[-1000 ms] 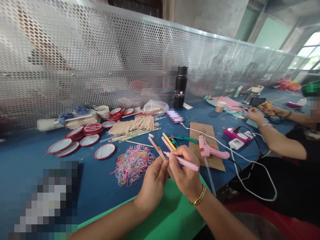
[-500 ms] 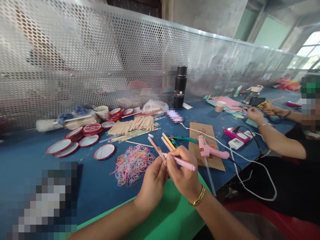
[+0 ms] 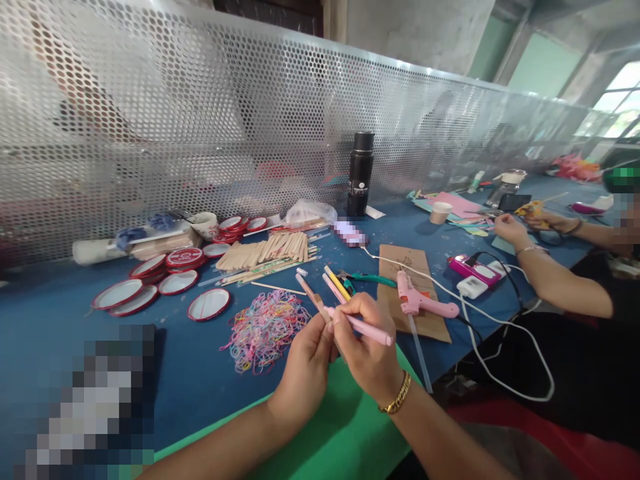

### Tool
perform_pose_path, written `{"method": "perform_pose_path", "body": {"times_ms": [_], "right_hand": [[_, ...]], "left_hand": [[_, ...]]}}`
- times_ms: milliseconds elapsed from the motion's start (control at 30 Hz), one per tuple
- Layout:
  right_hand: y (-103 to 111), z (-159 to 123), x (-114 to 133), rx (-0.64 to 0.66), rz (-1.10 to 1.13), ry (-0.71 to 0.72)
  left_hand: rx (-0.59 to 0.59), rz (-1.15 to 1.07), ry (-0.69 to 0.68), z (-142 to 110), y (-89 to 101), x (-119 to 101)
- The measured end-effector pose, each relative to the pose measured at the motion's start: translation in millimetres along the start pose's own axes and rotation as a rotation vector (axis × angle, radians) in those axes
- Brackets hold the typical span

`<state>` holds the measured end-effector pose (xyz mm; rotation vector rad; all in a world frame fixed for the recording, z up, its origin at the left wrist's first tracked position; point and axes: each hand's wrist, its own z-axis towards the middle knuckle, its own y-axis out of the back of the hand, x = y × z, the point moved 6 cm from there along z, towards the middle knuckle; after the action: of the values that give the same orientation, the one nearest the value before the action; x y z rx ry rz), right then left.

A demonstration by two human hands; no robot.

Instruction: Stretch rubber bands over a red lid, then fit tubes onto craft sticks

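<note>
My left hand [image 3: 305, 367] pinches a small flat wooden stick [image 3: 323, 308], most of it hidden by my fingers. In my right hand [image 3: 363, 343] is a pink pen [image 3: 370, 330], gripped as for writing, its front end at the stick. Both hands touch or nearly touch each other above a green sheet [image 3: 325, 433]. Just beyond the fingers are a brownish-pink pen [image 3: 309, 288], another pink pen [image 3: 331, 288] and a yellow pen [image 3: 337, 283]. A tangle of coloured rubber bands [image 3: 267, 330] lies left of my hands.
Wooden sticks [image 3: 265, 252] and red-rimmed lids [image 3: 209, 304] lie to the left. Behind stands a black bottle [image 3: 361, 175]. Right are green-handled pliers [image 3: 373, 279], a pink glue gun [image 3: 425, 303] on cardboard [image 3: 400, 257], and a white cable [image 3: 520, 393]. A co-worker's arm [image 3: 565, 280] is farther right.
My hands, the pen and the stick look almost the same. At the right edge the co-worker's head has shifted slightly to the right.
</note>
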<state>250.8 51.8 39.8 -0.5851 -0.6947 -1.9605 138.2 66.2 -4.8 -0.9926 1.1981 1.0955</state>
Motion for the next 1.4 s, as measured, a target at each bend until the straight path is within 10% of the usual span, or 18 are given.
{"method": "perform_pose_path", "body": {"times_ms": [1400], "right_hand": [[1.5, 0.6, 0.5, -0.034, -0.013, 0.016]], "left_hand": [[0.010, 0.036, -0.016, -1.9, 1.4, 4.0]]}}
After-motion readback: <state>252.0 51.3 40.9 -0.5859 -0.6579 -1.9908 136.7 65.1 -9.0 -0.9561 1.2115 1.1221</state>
